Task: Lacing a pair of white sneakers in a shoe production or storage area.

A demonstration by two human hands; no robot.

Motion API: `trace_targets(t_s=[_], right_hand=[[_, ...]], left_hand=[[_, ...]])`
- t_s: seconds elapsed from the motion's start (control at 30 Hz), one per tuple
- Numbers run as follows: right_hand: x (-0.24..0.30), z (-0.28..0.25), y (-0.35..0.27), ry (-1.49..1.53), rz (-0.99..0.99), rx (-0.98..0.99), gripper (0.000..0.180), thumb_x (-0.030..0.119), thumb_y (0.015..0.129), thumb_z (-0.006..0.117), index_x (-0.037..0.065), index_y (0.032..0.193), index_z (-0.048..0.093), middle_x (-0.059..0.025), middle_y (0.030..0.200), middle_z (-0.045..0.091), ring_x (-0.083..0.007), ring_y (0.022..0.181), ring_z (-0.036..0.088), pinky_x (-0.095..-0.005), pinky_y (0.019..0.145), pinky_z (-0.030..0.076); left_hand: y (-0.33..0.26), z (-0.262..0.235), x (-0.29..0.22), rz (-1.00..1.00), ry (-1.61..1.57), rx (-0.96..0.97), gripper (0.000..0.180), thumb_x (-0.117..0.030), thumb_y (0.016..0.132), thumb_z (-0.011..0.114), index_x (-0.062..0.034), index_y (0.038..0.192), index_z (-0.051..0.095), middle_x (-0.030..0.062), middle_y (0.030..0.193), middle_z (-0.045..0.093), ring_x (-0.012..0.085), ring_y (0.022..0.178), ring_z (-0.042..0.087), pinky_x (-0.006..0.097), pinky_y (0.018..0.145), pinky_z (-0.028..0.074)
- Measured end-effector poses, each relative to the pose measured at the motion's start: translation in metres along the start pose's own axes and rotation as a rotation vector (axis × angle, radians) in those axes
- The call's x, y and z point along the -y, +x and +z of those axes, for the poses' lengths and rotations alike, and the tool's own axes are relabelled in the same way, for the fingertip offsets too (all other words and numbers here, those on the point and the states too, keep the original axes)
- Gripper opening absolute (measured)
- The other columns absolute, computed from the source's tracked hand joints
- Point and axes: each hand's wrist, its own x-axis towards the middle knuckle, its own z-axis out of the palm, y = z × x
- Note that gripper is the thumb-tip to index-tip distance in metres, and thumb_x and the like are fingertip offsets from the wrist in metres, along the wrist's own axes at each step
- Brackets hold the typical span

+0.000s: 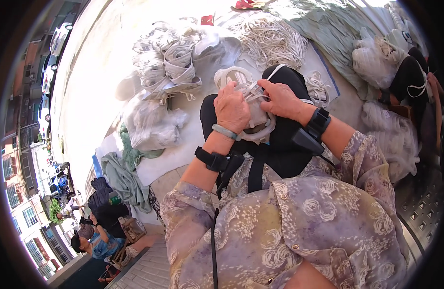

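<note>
My left hand (230, 110) and my right hand (279, 98) both grip a white cup-shaped face mask (253, 123) held over my black-trousered lap. The left hand covers the mask's top left side. My right hand's fingers pinch a white elastic strap (254, 91) against the mask. A second white mask (234, 75) lies just beyond my hands. Each wrist wears a black band, and the left also has a pale green bracelet.
A heap of white masks with straps (171, 60) lies ahead on the left, beside plastic bags (150, 123). A pile of white elastic cords (272, 38) sits ahead. More bagged masks (376, 53) lie at the right. A seated person (94, 241) is at the lower left.
</note>
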Motion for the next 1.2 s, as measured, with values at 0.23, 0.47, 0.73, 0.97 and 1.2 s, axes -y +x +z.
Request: trace_targets(t_s=[0.23, 0.47, 0.73, 0.97, 1.2], right_hand=[[0.0, 0.0, -0.008, -0.031, -0.023, -0.067, 0.067, 0.022, 0.065, 0.064, -0.002, 0.123, 0.039, -0.0199, 0.087, 0.061, -0.0347, 0.084, 0.059, -0.0398, 0.077, 0.045], [-0.005, 0.01, -0.006, 0.049, -0.047, -0.098, 0.075, 0.033, 0.07, 0.066, -0.006, 0.125, 0.032, -0.02, 0.088, 0.06, -0.0356, 0.09, 0.059, -0.0394, 0.08, 0.044], [-0.008, 0.011, 0.034, 0.121, 0.223, -0.112, 0.051, 0.031, 0.076, 0.061, -0.009, 0.104, 0.051, -0.02, 0.081, 0.062, -0.0337, 0.083, 0.061, -0.0383, 0.074, 0.046], [-0.054, 0.014, 0.06, 0.089, 0.036, 0.217, 0.009, 0.01, 0.074, 0.058, 0.005, 0.081, 0.059, -0.0077, 0.064, 0.057, -0.0138, 0.057, 0.058, -0.0272, 0.044, 0.043], [-0.022, 0.034, 0.036, 0.242, 0.108, -0.348, 0.017, 0.016, 0.081, 0.049, 0.006, 0.092, 0.058, -0.0189, 0.077, 0.061, -0.0352, 0.078, 0.059, -0.0391, 0.073, 0.045]], left_hand=[[-0.138, -0.103, 0.113, -0.318, 0.489, 0.056, 0.009, -0.008, 0.066, 0.054, -0.0001, 0.068, 0.055, 0.0177, 0.115, 0.052, 0.0357, 0.102, 0.048, 0.046, 0.083, 0.039], [-0.313, -0.176, 0.157, -1.225, 0.873, 0.396, 0.018, -0.015, 0.074, 0.056, -0.0016, 0.082, 0.065, 0.0168, 0.107, 0.056, 0.0354, 0.095, 0.055, 0.045, 0.08, 0.045], [-0.202, -0.1, 0.14, -0.642, 0.254, 0.044, 0.015, -0.021, 0.074, 0.063, -0.0072, 0.074, 0.057, 0.0128, 0.085, 0.059, 0.0329, 0.079, 0.055, 0.043, 0.069, 0.043], [-0.049, -0.045, 0.063, -0.087, 0.097, -0.117, 0.017, -0.025, 0.079, 0.059, -0.0084, 0.08, 0.062, 0.0084, 0.094, 0.06, 0.0293, 0.09, 0.055, 0.041, 0.078, 0.04], [-0.016, -0.018, 0.023, -0.147, 0.182, 0.25, 0.032, -0.036, 0.082, 0.051, -0.0069, 0.078, 0.065, 0.0091, 0.091, 0.06, 0.0303, 0.089, 0.054, 0.042, 0.074, 0.04]])
